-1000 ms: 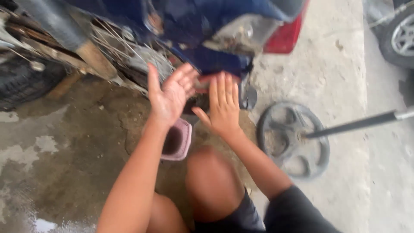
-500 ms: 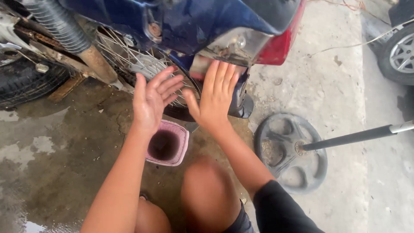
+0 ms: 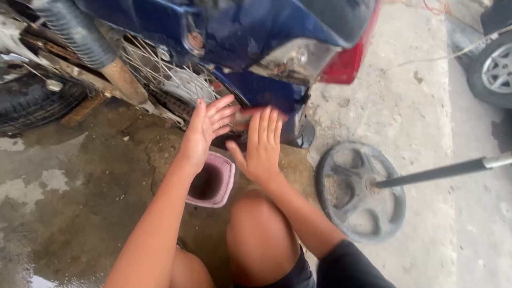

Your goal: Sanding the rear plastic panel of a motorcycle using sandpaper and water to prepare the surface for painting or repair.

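My left hand [image 3: 207,129] and my right hand [image 3: 262,145] are both raised with fingers spread, palms toward the rear of a blue motorcycle [image 3: 250,37]. Neither holds anything. They hover in front of the spoked rear wheel [image 3: 170,85] and the blue lower fender [image 3: 277,98]. Just below my left wrist a pink cup-shaped container [image 3: 218,184] stands on the ground, dark inside. My bare knee [image 3: 261,240] is beneath my right forearm.
A round dark metal base [image 3: 360,192] with a black pole [image 3: 442,172] lies on the concrete to the right. The motorcycle's exhaust pipe [image 3: 85,45] and a tyre [image 3: 32,104] are at left. A car wheel [image 3: 493,69] is at far right. The floor is wet and stained.
Both hands have shifted slightly down and right in the view as my head moved; they stay spread and empty. The right hand is blurred by motion.
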